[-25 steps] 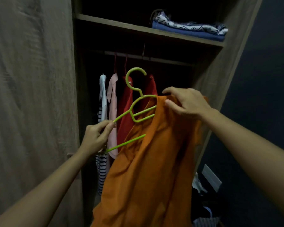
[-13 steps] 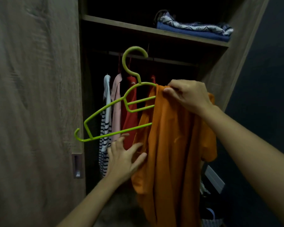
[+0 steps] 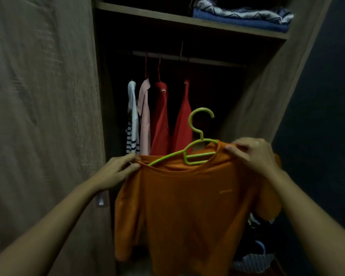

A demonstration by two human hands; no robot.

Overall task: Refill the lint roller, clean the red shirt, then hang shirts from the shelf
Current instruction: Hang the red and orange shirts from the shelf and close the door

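Hanging under way: left hand (image 3: pixel 116 172) and right hand (image 3: pixel 253 154) pinch shoulders of orange shirt (image 3: pixel 187 206) over green hanger (image 3: pixel 195 154), below rail (image 3: pixel 207 61). Hooking seemingly pending; folded shirts (image 3: pixel 241 18) lie above rail.

Two arms in view, entering at 7 and 5 o'clock. Left hand (image 3: pixel 118 172) and right hand (image 3: pixel 253 154): bare. Both forearms bare up to the frame edge. Dim light hides finer surface detail.
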